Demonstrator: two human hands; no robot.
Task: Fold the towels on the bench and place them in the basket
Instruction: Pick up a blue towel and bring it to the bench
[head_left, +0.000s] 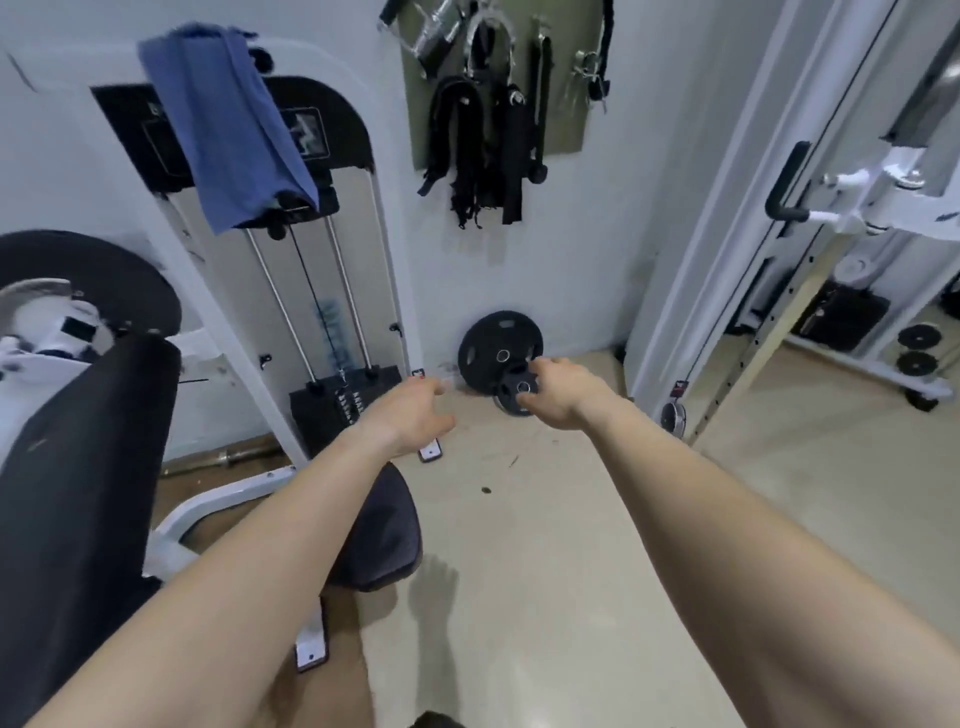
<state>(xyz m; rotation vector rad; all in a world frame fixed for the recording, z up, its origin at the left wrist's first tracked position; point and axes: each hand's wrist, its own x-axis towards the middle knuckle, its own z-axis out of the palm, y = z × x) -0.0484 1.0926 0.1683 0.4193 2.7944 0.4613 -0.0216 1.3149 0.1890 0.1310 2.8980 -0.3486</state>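
A blue towel (228, 124) hangs draped over the top of the white weight-stack machine (291, 291) at the upper left. The black padded bench (78, 467) runs along the left side, with its round seat pad (384, 535) below my left forearm. Both my arms stretch forward over the floor. My left hand (410, 415) hovers with loosely curled fingers and holds nothing. My right hand (556, 395) is also empty, fingers bent downward in front of the weight plates. No basket is in view.
Two black weight plates (501, 348) lean on the wall straight ahead. Black straps and metal handles (483, 135) hang on a green wall board. A white cable rack (769, 249) with a black handle stands at the right. Beige floor spreads below my arms.
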